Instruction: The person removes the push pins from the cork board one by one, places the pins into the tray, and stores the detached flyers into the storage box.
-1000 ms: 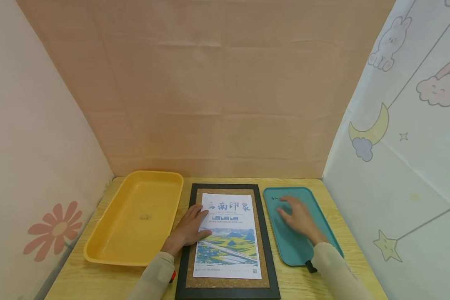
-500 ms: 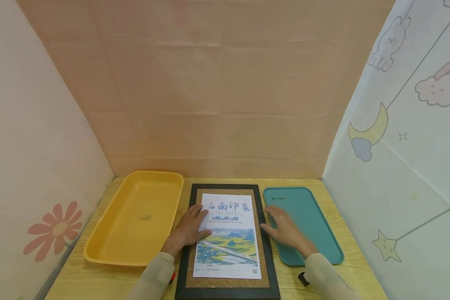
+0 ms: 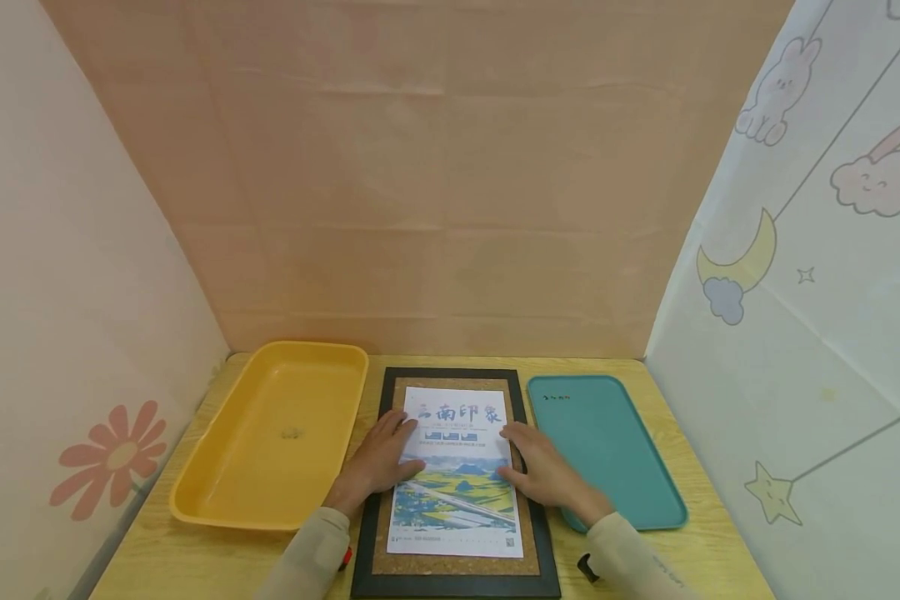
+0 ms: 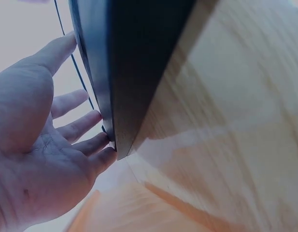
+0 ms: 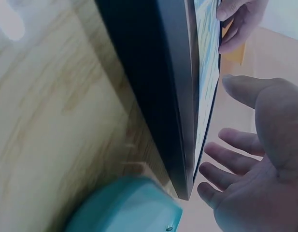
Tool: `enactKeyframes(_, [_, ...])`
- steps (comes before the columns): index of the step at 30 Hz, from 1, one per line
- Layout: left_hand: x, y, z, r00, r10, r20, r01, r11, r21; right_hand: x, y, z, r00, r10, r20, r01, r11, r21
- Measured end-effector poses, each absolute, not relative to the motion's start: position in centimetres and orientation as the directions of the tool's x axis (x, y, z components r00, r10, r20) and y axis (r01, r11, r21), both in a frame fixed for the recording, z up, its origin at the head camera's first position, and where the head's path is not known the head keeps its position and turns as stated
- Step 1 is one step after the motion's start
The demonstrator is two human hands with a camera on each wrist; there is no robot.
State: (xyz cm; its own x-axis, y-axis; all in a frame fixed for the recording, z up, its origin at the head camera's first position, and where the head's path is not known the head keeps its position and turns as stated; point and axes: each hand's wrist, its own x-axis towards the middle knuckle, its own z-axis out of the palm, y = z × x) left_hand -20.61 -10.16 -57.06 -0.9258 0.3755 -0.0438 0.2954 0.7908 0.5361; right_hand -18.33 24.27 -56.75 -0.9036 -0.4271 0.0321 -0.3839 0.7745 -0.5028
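Note:
A white printed poster (image 3: 453, 500) with large blue characters and a landscape picture lies on a cork board (image 3: 457, 566) in a black frame (image 3: 457, 587). My left hand (image 3: 378, 454) rests over the frame's left side, its fingertips and thumb on the poster's left edge. From the other side my right hand (image 3: 543, 471) reaches over the right bar, fingertips at the poster's right edge. In the right wrist view the right hand (image 5: 257, 164) has its fingers spread and loosely bent beside the frame (image 5: 161, 72). The left wrist view shows the left hand's fingers (image 4: 78, 123) along the frame's edge.
A deep yellow tray (image 3: 270, 522) stands left of the board, with a small pale item (image 3: 291, 433) in its middle. To the right lies a flat teal tray (image 3: 622, 458); several tiny dark pieces (image 3: 557, 397) sit near its far left corner. Fabric walls enclose the wooden table (image 3: 450, 364).
My right hand has moved left from over the teal tray, across the frame's right bar, to the poster's right edge. The left hand and the poster have stayed in place.

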Motion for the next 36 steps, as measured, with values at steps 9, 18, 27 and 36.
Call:
enactKeyframes(9, [-20.0, -9.9, -56.8, -0.945, 0.322, -0.049, 0.256, 0.828, 0.498, -18.0, 23.2, -57.3, -0.902, -0.430, 0.034, -0.396, 0.793, -0.464])
enactKeyframes(18, [-19.4, -9.7, -56.7, -0.948, 0.319, -0.003, 0.284, 0.850, 0.444, -17.5, 22.7, -57.4, -0.923, -0.385, 0.002, -0.343, 0.819, -0.460])
enactKeyframes(27, [-19.3, -9.5, -57.5, -0.956, 0.294, 0.016, 0.264, 0.829, 0.493, -17.4, 22.4, -57.3, -0.923, -0.384, 0.017, -0.350, 0.820, -0.453])
enactKeyframes(36, [-19.3, -9.4, -57.4, -0.950, 0.313, 0.010, 0.274, 0.817, 0.508, -17.5, 22.3, -57.4, -0.920, -0.392, 0.017, -0.359, 0.822, -0.442])
